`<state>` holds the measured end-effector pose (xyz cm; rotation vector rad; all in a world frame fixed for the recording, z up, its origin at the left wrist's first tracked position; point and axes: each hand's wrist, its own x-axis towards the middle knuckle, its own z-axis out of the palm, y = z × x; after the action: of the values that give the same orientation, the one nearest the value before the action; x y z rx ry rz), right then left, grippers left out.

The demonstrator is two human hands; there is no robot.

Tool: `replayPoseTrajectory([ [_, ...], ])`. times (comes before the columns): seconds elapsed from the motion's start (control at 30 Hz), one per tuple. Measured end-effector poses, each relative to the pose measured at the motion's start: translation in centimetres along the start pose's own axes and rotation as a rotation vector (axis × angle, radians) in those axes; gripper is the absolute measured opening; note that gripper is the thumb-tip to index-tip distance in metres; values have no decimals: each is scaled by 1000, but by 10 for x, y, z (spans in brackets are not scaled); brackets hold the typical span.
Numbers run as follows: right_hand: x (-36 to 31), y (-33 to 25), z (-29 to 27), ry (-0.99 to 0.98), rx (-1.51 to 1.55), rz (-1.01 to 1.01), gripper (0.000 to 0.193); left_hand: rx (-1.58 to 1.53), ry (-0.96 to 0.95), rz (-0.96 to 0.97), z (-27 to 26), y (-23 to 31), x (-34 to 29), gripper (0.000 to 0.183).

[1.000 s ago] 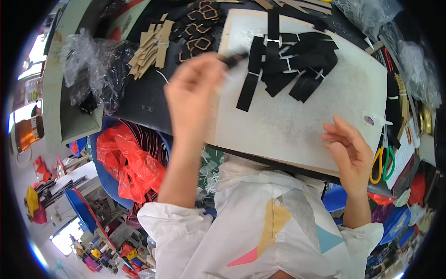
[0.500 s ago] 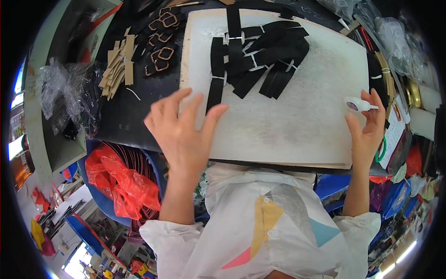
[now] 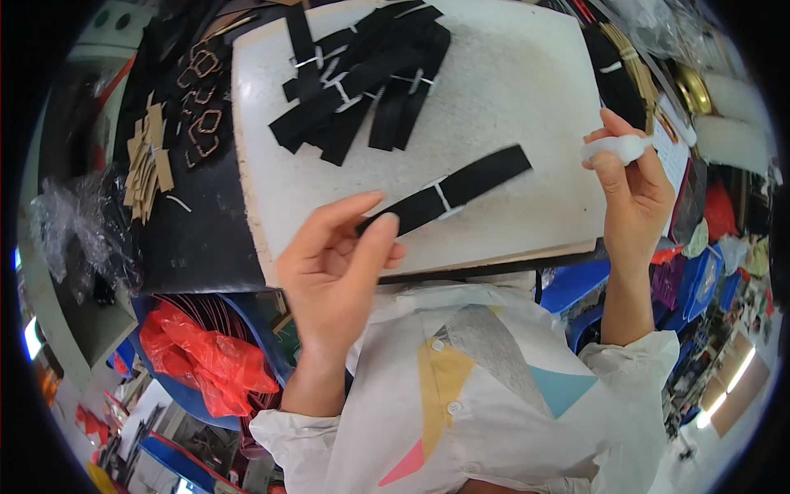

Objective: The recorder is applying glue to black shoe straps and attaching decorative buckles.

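My left hand (image 3: 337,259) pinches one end of a black strap (image 3: 473,183) between thumb and fingers. A pale metal slider buckle (image 3: 443,196) sits around the strap near its middle, and the free end points up to the right over a white board (image 3: 527,99). In my right hand (image 3: 629,181), by the board's right edge, is a small white squeeze bottle (image 3: 617,149), held between thumb and fingers. A heap of black straps (image 3: 362,78) with metal buckles lies at the far left of the board.
Left of the board, a dark table (image 3: 197,247) carries brown strips (image 3: 148,165) and bronze-coloured angular rings (image 3: 206,123). Clear plastic wrap (image 3: 78,230) lies at the far left. Below the table edge stands a blue bin (image 3: 177,383) with a red plastic bag (image 3: 202,354).
My left hand has closed on a strap and drawn it toward me, away from the heap. My right hand now has the bottle turned, its tip pointing another way. The view has shifted.
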<state>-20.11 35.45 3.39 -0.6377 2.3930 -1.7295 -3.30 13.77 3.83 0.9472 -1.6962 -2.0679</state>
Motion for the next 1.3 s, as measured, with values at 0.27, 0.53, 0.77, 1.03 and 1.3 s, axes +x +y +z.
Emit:
replayPoseTrajectory([
  [0.27,-4,-27,17,-254,-511,-512,38,357,-44,129,19,-22,-3,17],
  [0.53,-2,-26,35,-305,-769,-877,41,374,-28,179,15,-25,-4,18],
  [0.77,-4,-28,39,-349,-839,-951,41,412,-73,170,12,-24,-4,19],
  [1.03,-12,-34,39,-370,-848,-902,44,390,-43,231,14,-28,-2,18],
  [1.3,-8,-42,37,-381,-876,-847,42,422,-94,199,10,-25,-4,19],
])
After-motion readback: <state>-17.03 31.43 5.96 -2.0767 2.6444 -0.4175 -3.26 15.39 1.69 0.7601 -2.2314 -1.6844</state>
